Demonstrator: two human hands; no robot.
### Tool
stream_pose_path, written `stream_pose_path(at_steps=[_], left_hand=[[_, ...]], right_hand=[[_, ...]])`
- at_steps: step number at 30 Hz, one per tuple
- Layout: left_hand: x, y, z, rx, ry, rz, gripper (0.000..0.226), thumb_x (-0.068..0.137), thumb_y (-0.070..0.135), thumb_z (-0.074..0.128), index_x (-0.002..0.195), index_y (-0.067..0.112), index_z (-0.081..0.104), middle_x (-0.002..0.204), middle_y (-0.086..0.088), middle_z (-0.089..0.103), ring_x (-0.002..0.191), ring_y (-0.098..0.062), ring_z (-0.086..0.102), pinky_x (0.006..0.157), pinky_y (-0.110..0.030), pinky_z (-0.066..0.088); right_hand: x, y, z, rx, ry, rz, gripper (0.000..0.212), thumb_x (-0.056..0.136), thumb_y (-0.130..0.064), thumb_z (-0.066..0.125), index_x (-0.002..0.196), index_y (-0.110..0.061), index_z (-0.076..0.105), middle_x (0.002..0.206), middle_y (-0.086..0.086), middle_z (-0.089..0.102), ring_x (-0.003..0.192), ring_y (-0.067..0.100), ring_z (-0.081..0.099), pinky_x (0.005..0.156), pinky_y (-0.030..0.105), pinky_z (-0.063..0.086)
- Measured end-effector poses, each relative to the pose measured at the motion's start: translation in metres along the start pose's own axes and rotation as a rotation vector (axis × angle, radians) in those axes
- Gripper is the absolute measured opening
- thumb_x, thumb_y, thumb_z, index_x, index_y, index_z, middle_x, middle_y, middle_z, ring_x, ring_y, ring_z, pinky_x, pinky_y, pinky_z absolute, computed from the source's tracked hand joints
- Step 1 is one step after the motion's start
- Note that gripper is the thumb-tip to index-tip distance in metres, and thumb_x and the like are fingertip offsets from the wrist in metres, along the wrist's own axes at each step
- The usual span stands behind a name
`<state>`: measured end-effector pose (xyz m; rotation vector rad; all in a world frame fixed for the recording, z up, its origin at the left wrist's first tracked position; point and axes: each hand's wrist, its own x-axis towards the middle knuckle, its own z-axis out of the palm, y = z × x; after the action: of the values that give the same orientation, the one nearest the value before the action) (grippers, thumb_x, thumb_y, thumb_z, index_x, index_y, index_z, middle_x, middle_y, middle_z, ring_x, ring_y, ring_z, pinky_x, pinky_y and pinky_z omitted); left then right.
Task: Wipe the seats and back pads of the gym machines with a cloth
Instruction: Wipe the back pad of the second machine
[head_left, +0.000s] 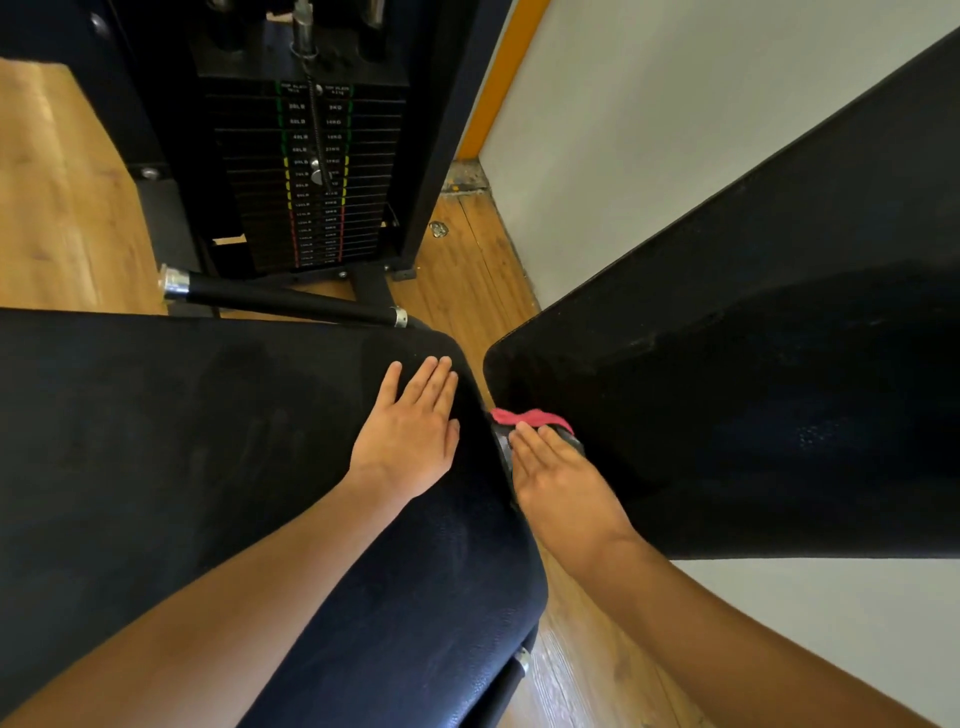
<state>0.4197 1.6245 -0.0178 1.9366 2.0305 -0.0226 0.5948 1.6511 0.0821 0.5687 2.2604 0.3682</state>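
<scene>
1. Nearest the camera, the seat filled the lower left: a broad pad with rounded corners, covered in black, finely grained vinyl. Faint dull streaks showed on its top, though whether they came from wiping could not be told.
2. The left hand lay flat on the seat near its far right corner, fingers straight and close together, holding nothing; it seemed to be steadying the person.
3. The right hand reached into the gap between seat and back pad, its fingers straight and pressing the cloth down rather than curling round it.
4. The cloth, a small red, soft, crumpled rag, sat under those fingertips at the lower edge of the back pad, over a dark hinge piece that was hard to make out.
5. The back pad rose tilted to the right, a long black slab with a stitched edge and a slightly dusty sheen; most of it looked still to be wiped, so the job on this machine was judged partly done at best.
6. Farther off stood a black weight stack with coloured labels, a chrome-capped bar, wooden floor and white wall.
</scene>
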Motion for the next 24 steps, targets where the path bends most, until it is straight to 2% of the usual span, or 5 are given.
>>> stream_pose_path(at_steps=[6,10,14,17,24], left_hand=[[0.000,-0.001,-0.001,-0.011,0.009,0.008,0.063,0.108,0.044,0.008,0.162,0.013,-0.001,0.171,-0.004,-0.010,0.157,-0.019,-0.013,0.128,-0.051,-0.005],[0.000,0.000,0.001,-0.011,0.018,0.004,0.063,0.108,0.043,0.009,0.163,0.012,0.003,0.171,-0.005,-0.006,0.158,-0.020,-0.011,0.128,-0.051,-0.004],[0.000,0.000,-0.001,-0.009,-0.004,0.023,0.064,0.108,0.043,0.017,0.163,0.012,0.006,0.172,-0.005,-0.002,0.158,-0.020,-0.011,0.127,-0.052,-0.004],[-0.001,0.000,0.000,-0.023,0.046,0.019,0.063,0.108,0.042,0.021,0.163,0.012,0.015,0.172,-0.005,0.008,0.159,-0.020,-0.003,0.128,-0.052,-0.002],[0.002,0.001,0.002,0.001,0.046,0.008,0.064,0.107,0.043,0.012,0.163,0.013,0.006,0.172,-0.005,-0.002,0.158,-0.019,-0.007,0.128,-0.051,-0.001]], right_hand=[[-0.025,-0.008,-0.008,0.132,-0.106,-0.025,0.053,0.103,-0.015,0.030,0.151,0.003,0.020,0.161,0.021,0.013,0.151,0.033,0.005,0.123,0.045,0.004],[-0.010,0.005,-0.046,0.245,0.133,0.023,0.050,0.105,-0.018,0.028,0.152,-0.002,0.021,0.162,0.017,0.013,0.151,0.029,0.006,0.123,0.042,0.004],[0.016,0.020,-0.080,0.147,0.314,0.021,0.056,0.104,-0.021,0.028,0.154,-0.005,0.011,0.164,0.013,0.004,0.151,0.028,-0.005,0.122,0.042,-0.004],[0.024,0.028,-0.069,0.059,0.233,0.002,0.054,0.103,-0.021,0.029,0.153,-0.004,0.019,0.163,0.014,0.009,0.151,0.029,-0.002,0.123,0.043,-0.002],[0.000,0.030,-0.026,-0.024,0.011,-0.013,0.054,0.104,-0.020,0.034,0.153,-0.002,0.019,0.163,0.017,0.007,0.151,0.031,0.000,0.123,0.044,0.001]])
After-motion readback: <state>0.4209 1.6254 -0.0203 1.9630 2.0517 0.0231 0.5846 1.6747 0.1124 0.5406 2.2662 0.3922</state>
